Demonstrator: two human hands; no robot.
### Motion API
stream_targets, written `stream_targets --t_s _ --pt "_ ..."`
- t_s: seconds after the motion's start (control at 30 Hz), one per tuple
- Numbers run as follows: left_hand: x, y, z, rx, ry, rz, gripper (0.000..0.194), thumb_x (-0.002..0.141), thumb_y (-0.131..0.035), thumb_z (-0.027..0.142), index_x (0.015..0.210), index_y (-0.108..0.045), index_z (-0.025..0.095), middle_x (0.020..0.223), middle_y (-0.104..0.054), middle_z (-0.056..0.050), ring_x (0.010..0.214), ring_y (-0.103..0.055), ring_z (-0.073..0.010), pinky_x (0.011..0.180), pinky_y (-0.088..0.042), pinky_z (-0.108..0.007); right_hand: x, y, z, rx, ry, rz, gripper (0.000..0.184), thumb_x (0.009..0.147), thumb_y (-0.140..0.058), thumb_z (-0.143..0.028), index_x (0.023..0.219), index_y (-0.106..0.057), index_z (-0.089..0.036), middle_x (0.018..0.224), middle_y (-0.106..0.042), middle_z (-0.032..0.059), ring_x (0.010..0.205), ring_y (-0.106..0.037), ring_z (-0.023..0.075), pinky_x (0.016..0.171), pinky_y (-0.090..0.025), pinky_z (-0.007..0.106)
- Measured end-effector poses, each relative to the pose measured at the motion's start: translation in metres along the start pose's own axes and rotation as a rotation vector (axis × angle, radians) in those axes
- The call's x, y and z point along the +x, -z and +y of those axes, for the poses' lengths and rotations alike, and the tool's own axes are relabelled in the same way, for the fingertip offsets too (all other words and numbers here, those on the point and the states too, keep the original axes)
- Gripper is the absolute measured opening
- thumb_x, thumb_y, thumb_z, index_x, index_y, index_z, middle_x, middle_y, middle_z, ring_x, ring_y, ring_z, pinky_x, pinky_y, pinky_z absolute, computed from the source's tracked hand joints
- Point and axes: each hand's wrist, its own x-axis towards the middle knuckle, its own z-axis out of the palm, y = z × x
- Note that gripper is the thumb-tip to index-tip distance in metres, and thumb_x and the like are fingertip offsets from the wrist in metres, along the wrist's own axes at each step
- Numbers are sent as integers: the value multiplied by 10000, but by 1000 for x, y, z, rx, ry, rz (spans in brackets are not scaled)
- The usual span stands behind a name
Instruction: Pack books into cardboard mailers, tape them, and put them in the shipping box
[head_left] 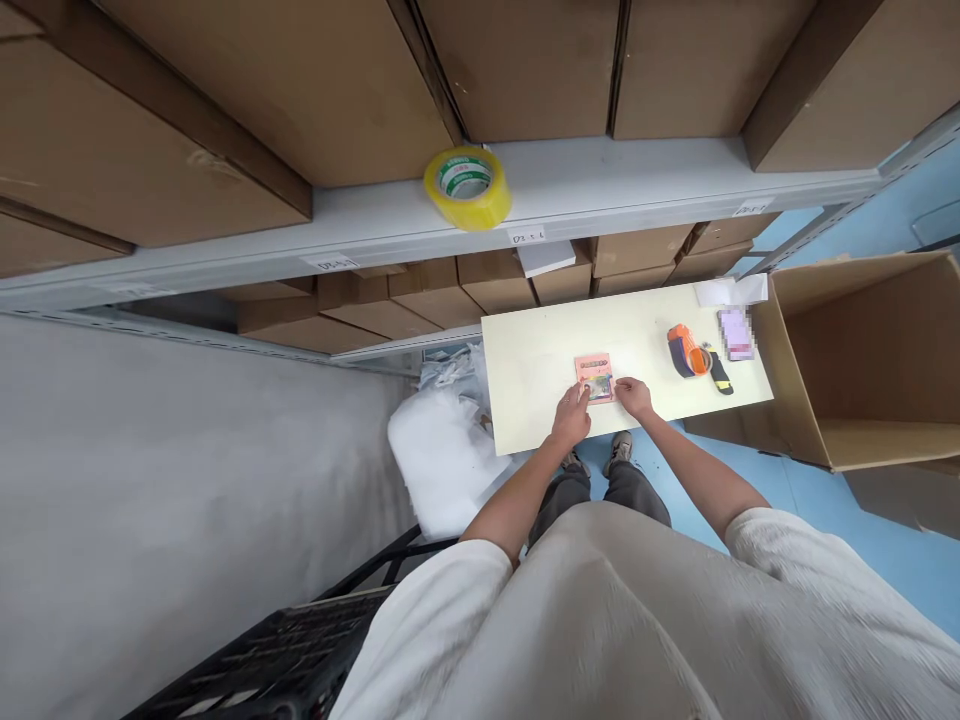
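Observation:
A small flat pink packet (595, 364) lies on a cream-coloured board table. Dark print runs along its top and a colourful picture fills its lower part; its exact kind cannot be made out. My left hand (572, 415) grips the packet's lower left side, with fingers over its front edge. At the right edge, my right hand (636, 398) is closed, its thumb and fingertips pinching the packet's border. To the right are an orange tape dispenser (682, 350) and a black-and-yellow utility knife (720, 372).
The cream table (525, 380) stands before shelves of cardboard boxes (525, 60). A yellow tape roll (469, 190) sits on the shelf edge. At right are a blurred purple item (736, 333) and an open carton (795, 370). White foam wrap (435, 450) and a black crate (300, 640) lie left.

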Motion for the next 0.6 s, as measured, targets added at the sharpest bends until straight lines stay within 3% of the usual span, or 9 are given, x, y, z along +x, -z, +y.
stream_targets --t_s 0.13,0.27,0.4,0.5,0.6 --pt "-2 4 6 34 39 -63 804 913 -623 204 1683 -399 155 1797 -309 -195 1672 -275 -384 1340 -309 -550 2 12 0 -91 -66 153 431 867 -625 -286 1280 -702 -189 1267 -713 139 1159 -675 292 1052 -524 410" --pt "-3 7 16 71 69 -80 834 917 -618 214 1708 -358 169 1795 -297 -209 1683 -227 -404 1342 -263 -608 5 18 -4 -189 -216 176 386 880 -684 -336 1243 -673 -206 1347 -629 170 1251 -606 353 1093 -466 514" --pt "8 9 35 168 34 -75 854 918 -628 195 1723 -353 261 1833 -223 -158 1709 -110 -406 1346 -145 -698 7 18 -11 -241 -265 157 272 858 -755 -347 1091 -682 -227 1327 -611 152 1289 -576 366 1120 -417 544" --pt "23 8 52 194 -17 -151 834 963 -611 230 1734 -324 369 1868 -121 -92 1718 -55 -405 1303 -174 -770 7 18 -14 -248 -262 143 195 862 -751 -310 1011 -652 -233 1247 -652 121 1270 -587 350 1118 -400 542" --pt "34 3 63 194 -2 -209 782 999 -614 306 1726 -342 403 1877 -61 -81 1713 -33 -435 1255 -209 -824 6 19 -16 -199 -246 106 174 885 -693 -227 1027 -594 -247 1079 -702 56 1147 -647 289 1106 -397 506"
